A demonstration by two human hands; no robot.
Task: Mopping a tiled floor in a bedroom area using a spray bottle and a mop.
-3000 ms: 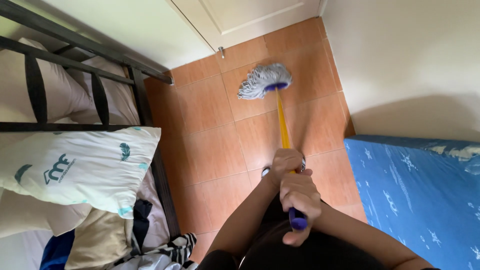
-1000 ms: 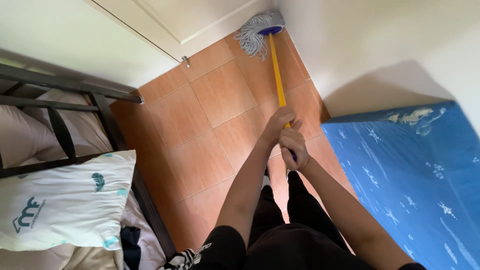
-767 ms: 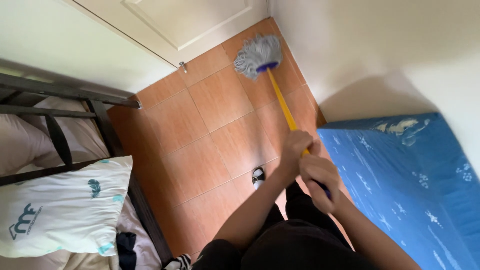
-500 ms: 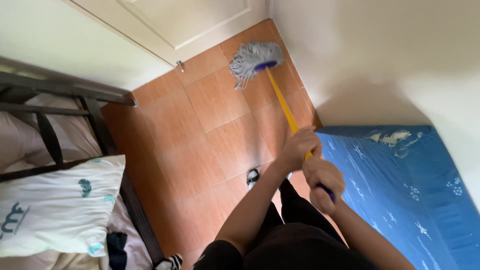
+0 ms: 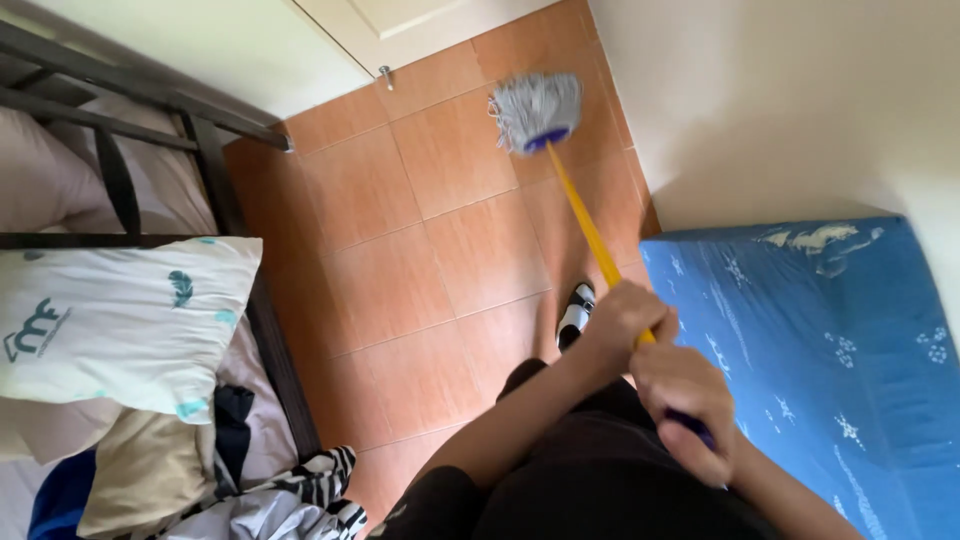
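The person holds a mop with both hands. The left hand is closed around the yellow handle, at about 5 o'clock from the centre of the view. The right hand sits just below it, nearer to the body, and is wrapped around the dark purple end grip of the same handle. The two hands are almost touching each other.

The handle runs from the hands toward 11 o'clock, and the grey mop head lies on the orange tiled floor near the top of the view, at about 12 o'clock. The mop head looks blurred. It is close to the white wall on the right side and not far from the white door.

A foot in a black and white slipper stands on the floor just beside the left hand. A blue mattress lies at 3 o'clock. At 9 o'clock there is a bed with a dark metal frame, a white pillow and some loose clothes at 7 o'clock.
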